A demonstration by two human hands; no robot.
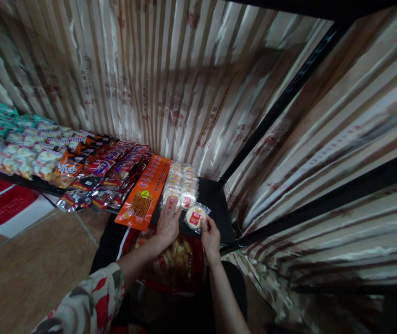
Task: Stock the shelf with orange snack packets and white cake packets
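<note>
My right hand [210, 236] pinches the lower right edge of a round white cake in a clear wrapper [195, 217] with a red label, over the black shelf [214, 199]. Flat on the nearest packet of the stacked round cakes [188, 185] rests my left hand [169, 225], fingers stretched out. Those cakes stand in two columns running back to the curtain. Beside them, on the left, lies a long orange snack packet [143, 199] with sticks pictured on it, its near end jutting past the shelf edge.
Dark red snack packets [115, 174], orange bags [68, 169], white-wrapped snacks [28, 153] and green packets [0, 120] fill the shelf leftward. A red bag of packaged food [181, 264] sits below my hands. Black frame bars [275, 116] and striped curtains [170, 83] enclose the shelf. A red-and-white box [21, 213] stands at left.
</note>
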